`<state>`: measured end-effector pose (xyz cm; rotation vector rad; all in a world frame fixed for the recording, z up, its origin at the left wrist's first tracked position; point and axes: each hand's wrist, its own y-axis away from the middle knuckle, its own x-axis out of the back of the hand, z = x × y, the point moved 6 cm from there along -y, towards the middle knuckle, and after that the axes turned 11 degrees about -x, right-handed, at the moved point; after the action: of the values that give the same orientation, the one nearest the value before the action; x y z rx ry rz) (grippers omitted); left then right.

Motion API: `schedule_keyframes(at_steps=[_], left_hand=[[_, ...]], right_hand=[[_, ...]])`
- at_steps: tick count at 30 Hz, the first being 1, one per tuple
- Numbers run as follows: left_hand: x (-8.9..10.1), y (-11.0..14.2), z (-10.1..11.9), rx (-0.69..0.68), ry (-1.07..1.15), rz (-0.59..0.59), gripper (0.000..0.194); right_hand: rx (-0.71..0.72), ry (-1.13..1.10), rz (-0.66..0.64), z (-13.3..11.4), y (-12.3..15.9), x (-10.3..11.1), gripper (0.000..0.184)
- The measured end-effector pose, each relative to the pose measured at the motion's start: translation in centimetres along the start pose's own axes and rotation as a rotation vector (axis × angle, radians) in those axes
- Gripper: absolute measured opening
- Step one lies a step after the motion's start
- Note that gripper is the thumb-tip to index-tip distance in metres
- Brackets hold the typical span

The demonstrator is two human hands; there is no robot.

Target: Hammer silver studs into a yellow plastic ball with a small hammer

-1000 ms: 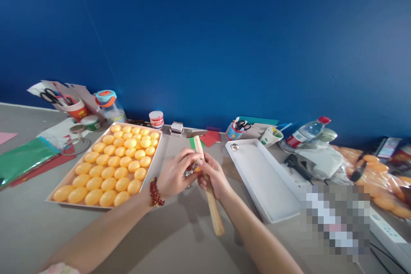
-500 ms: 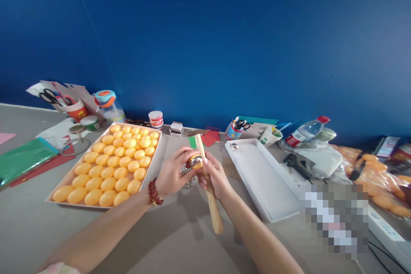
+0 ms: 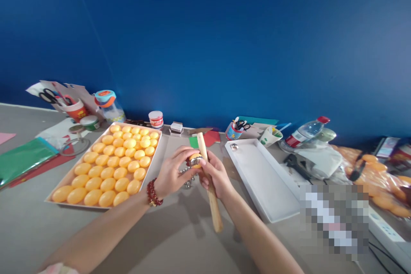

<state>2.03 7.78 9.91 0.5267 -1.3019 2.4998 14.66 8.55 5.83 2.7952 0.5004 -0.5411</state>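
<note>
My left hand (image 3: 171, 173), with a red bead bracelet on its wrist, pinches a small orange ball capped with a silver metal piece (image 3: 194, 160) above the grey table. Small silver bells (image 3: 187, 178) dangle under its fingers. My right hand (image 3: 215, 174) is closed round a pale wooden stick (image 3: 210, 188) that runs from near the ball down toward me. The ball touches the stick near its upper end. To the left lies a shallow tray (image 3: 154, 167) filled with several rows of orange balls (image 3: 118, 159).
A white empty tray (image 3: 268, 180) with one small silver bell (image 3: 234, 147) lies to the right. Cups with scissors and pens, a small jar, a water bottle (image 3: 305, 132), coloured paper and a bag of orange balls (image 3: 382, 180) line the table's back and sides.
My left hand brought the orange ball with its metal cap up against the stick's upper part. The stick tipped slightly more upright. Both hands stayed in place over the table.
</note>
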Motion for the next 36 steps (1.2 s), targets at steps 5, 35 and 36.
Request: schedule_keyframes(at_steps=[5,35,36], left_hand=[[-0.04,0.00,0.12,0.013,-0.003,-0.009,0.037],[0.17,0.11,0.26,0.105,0.143,0.091,0.037],[0.09,0.15,0.21,0.112,0.166,0.089,0.037]], right_hand=[[0.003,-0.010,-0.031,-0.03,-0.02,-0.10,0.030],[0.057,0.069,0.036,-0.25,0.13,0.17,0.031],[0.058,0.064,0.036,-0.25,0.13,0.16,0.031]])
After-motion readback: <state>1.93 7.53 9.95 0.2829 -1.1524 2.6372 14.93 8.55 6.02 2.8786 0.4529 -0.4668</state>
